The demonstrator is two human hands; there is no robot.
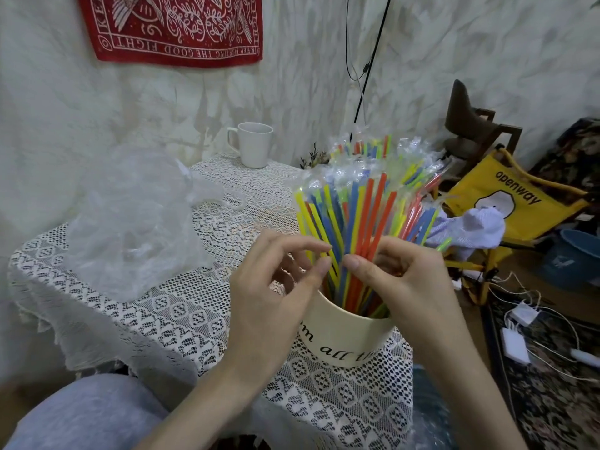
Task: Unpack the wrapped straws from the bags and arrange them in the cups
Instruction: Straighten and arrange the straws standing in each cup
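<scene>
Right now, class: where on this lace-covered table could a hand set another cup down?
Bare lace lies between the white mug, the crumpled plastic bag and the straws. More lies in front of the bag. It is crowded at the lettered cup, where both hands work.

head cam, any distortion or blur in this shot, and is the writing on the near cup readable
Head view: wide-angle bending at the edges, the wall hanging curves; lighting is soft and even; the crumpled plastic bag looks hazy; the cream cup shows only partial lettering, "all" legible, the rest cut off by the left hand and the cup's curve.
</scene>
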